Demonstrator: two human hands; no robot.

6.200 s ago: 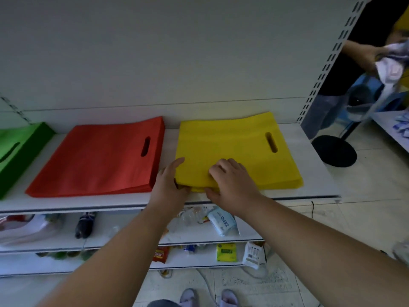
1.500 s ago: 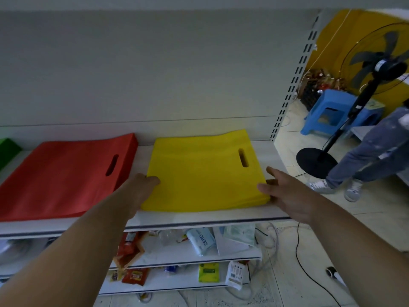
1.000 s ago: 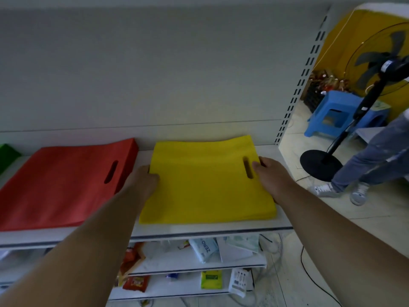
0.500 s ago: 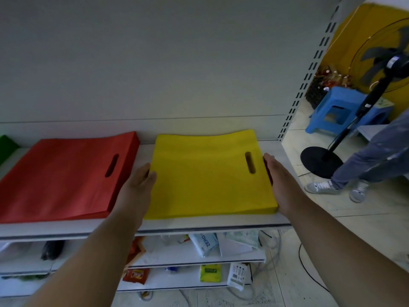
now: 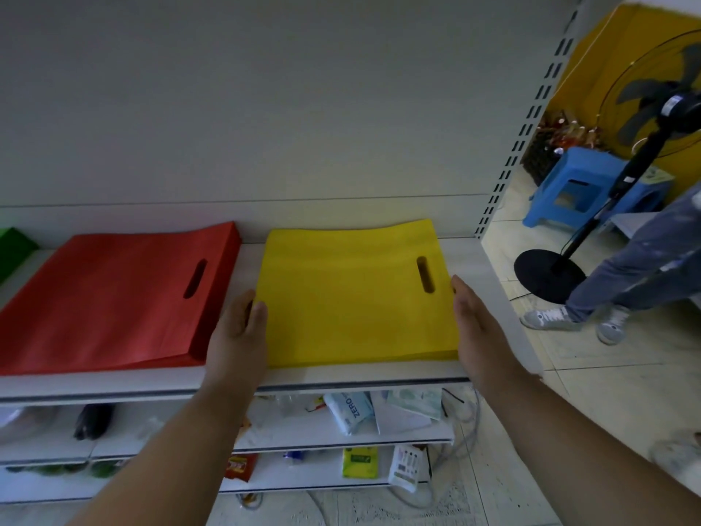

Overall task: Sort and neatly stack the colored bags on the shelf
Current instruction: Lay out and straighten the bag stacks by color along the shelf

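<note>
Your left hand (image 5: pixel 239 336) and right hand (image 5: pixel 476 328) flank the yellow bags (image 5: pixel 356 298), fingers straight, gripping nothing — press inward evenly, squaring the edges between your fingertips.

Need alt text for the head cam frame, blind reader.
Two open hands, left hand and right hand, press flat against opposite sides of a yellow bag stack on a white shelf; a red bag stack lies beside it.
</note>
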